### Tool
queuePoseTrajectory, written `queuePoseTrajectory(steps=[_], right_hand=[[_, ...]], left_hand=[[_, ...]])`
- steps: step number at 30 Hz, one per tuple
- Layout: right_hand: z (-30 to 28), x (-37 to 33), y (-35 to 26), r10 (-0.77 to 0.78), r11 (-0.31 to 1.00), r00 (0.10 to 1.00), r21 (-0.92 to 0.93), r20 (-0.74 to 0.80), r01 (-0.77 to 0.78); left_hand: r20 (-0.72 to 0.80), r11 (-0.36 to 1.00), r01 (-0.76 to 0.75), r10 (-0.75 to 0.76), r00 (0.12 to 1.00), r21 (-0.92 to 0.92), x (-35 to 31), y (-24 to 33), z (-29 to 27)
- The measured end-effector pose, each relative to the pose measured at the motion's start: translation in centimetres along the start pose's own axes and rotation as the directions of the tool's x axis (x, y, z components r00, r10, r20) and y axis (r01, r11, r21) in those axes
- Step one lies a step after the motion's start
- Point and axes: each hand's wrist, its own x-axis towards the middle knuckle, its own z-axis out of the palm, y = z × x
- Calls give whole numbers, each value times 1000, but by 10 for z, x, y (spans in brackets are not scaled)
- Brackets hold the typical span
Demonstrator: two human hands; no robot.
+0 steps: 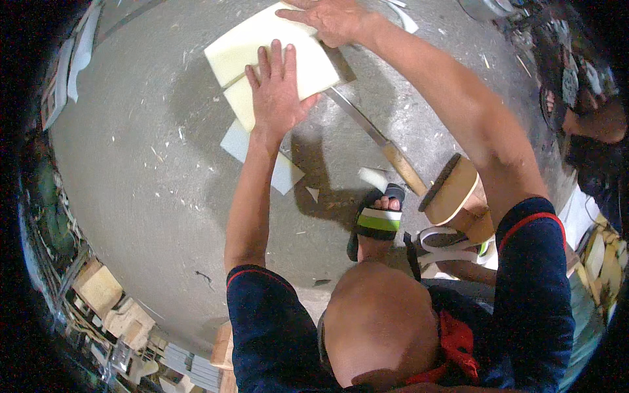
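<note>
A pale yellow foam slab (311, 65) lies on the floor, with a slit or seam running in from its left edge. My left hand (278, 92) rests on it, palm down and fingers spread. At the slab's upper right edge, my right hand (334, 21) touches the foam with fingers stretched out; the picture's top rim cuts off part of it. A long-bladed knife (359, 116) with a wooden handle (403, 167) lies on the floor beside the slab, its blade end close to or under the foam. Light bluish sheet pieces (286, 173) stick out below the slab.
My sandalled foot (380, 219) is near the knife handle, next to a small white scrap (373, 177). A wooden piece with a dark face (455, 196) stands to its right. Another bare leg (596, 124) shows far right. Wood offcuts (98, 285) crowd the lower left.
</note>
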Motion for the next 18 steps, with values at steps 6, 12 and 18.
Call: queuePoseTrajectory(steps=[6,12,18], right_hand=[[-12,-154,-49,439,877,898,228,-19,-424],[17,-276,-135,501,715,675,180,542,-676],[56,-276,-154,666,707,698,76,263,-703]], left_hand=[[55,997,56,-58,997,48,0,1,3],[-58,1000,-12,11,998,-16,1,-14,25],[-119,991,-92,103,988,94,13,-25,30]])
